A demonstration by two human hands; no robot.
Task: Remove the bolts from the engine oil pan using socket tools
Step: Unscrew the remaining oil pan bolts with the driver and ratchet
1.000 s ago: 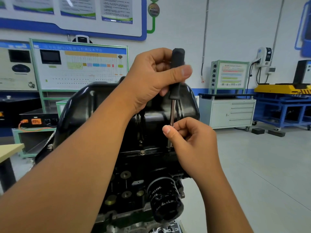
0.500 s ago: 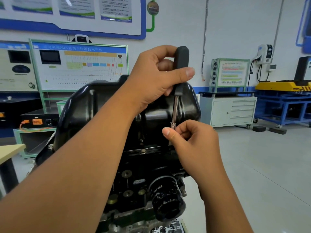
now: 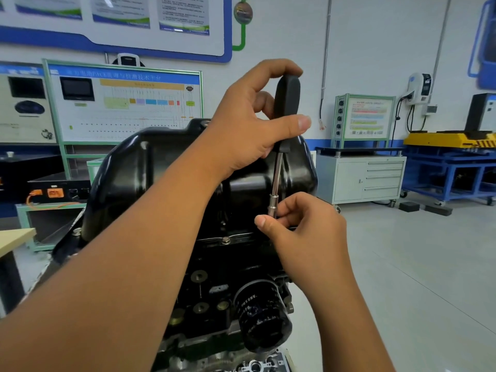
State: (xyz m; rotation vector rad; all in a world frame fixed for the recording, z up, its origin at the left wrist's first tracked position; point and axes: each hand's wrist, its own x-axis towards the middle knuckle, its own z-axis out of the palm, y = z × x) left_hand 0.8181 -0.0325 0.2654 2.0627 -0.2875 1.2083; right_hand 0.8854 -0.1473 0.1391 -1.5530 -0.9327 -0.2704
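The black-handled socket driver (image 3: 281, 135) rises from the glossy black oil pan's (image 3: 150, 167) flange, exposing its silver socket (image 3: 273, 204) above the right hand (image 3: 300, 226).

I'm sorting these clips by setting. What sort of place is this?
Most likely an automotive training workshop: an engine stands on show for practice, instructional display boards line the wall, and a wheeled tool cabinet sits on the floor behind.

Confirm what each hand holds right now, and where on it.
Left hand grips the socket driver by its black handle. Right hand pinches the tool's silver socket end just above the oil pan flange.
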